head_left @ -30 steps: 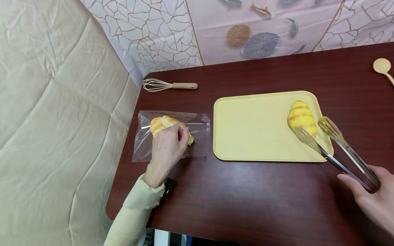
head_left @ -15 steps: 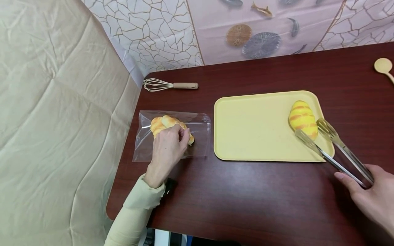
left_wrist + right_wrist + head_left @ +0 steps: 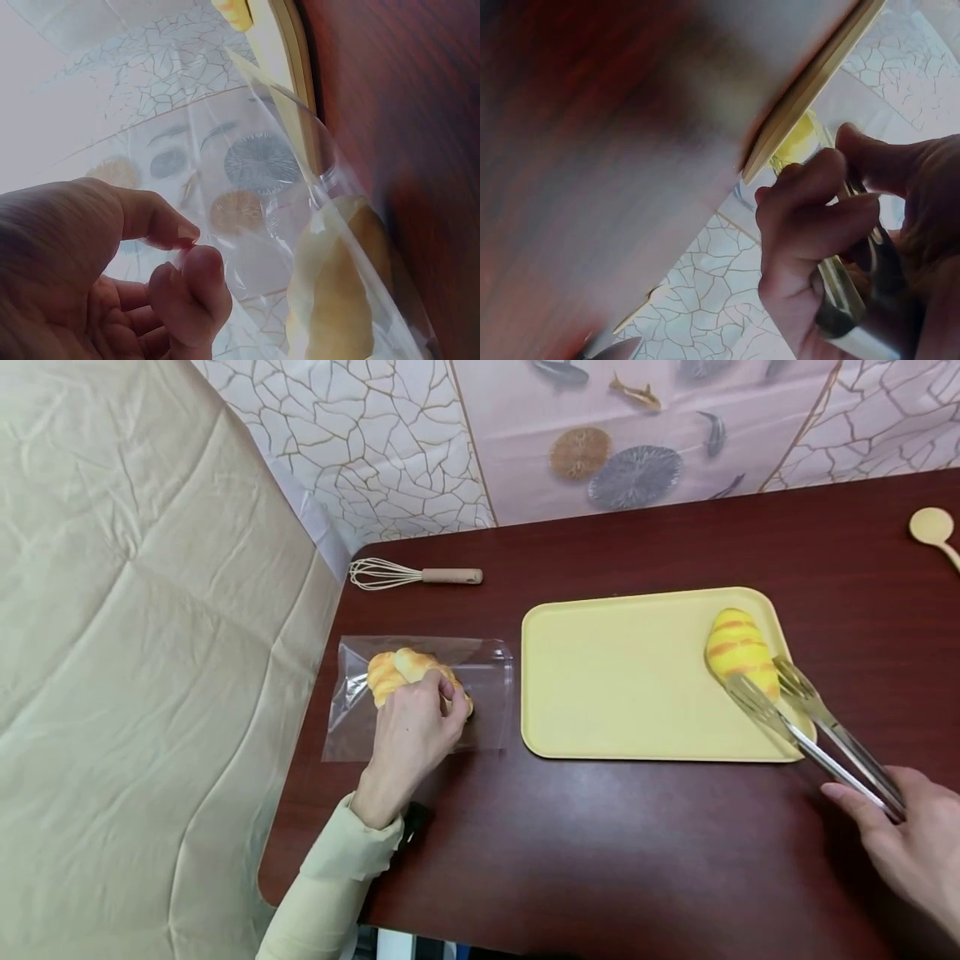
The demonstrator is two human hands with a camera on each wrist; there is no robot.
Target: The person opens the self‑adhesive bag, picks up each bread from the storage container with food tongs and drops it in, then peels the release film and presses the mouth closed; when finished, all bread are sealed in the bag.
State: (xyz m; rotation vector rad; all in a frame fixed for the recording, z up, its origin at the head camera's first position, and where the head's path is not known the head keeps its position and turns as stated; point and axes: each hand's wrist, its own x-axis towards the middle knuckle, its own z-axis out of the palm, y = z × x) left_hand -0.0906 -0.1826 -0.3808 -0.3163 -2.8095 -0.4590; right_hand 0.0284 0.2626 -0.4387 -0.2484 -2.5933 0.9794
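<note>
My left hand (image 3: 416, 727) is over a clear plastic bag (image 3: 491, 697), with thumb and forefinger pinched together on its film. Inside that bag lies a golden braided bread (image 3: 386, 672), partly hidden by the hand; the left wrist view shows the bread (image 3: 337, 285) under the film. My right hand (image 3: 918, 839) grips metal serving tongs (image 3: 843, 747) by the handles. Their slotted tips stand on either side of the near end of a yellow striped bread roll (image 3: 738, 647). This roll rests at the right end of a pale yellow tray (image 3: 615, 685).
A whisk (image 3: 450, 576) with a wooden handle lies behind the bag. At the far right is a light-coloured spoon (image 3: 932, 527). The dark red table (image 3: 585, 843) meets a patterned backdrop (image 3: 405, 443) behind and a beige quilted cover (image 3: 150, 693) at left.
The tongs' arms have come closer together around the yellow bread roll, and the right hand has moved slightly left. My left hand keeps its pinch over the bag.
</note>
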